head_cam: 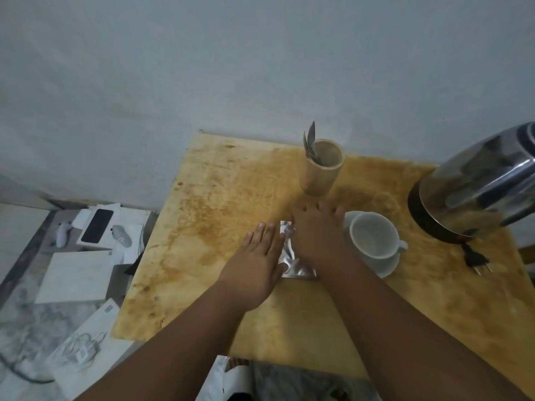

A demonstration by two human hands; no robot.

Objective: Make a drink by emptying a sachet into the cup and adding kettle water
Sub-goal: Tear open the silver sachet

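Note:
A silver foil sachet [289, 256] lies flat on the stained wooden table [220, 198], mostly hidden under my hands. My right hand [318, 235] rests palm down on its right part, fingers spread. My left hand [257, 264] lies flat at its left edge, fingers straight. An empty white cup [373, 235] stands on a white saucer [388, 267] just right of my right hand. The steel kettle [474, 183] stands at the far right, partly cut off by the frame.
A bamboo holder [321, 172] with metal utensils stands just beyond my right hand. The kettle's black plug [477, 260] lies unplugged on the table by the saucer. White boxes and a phone box [97, 225] lie on the floor at left.

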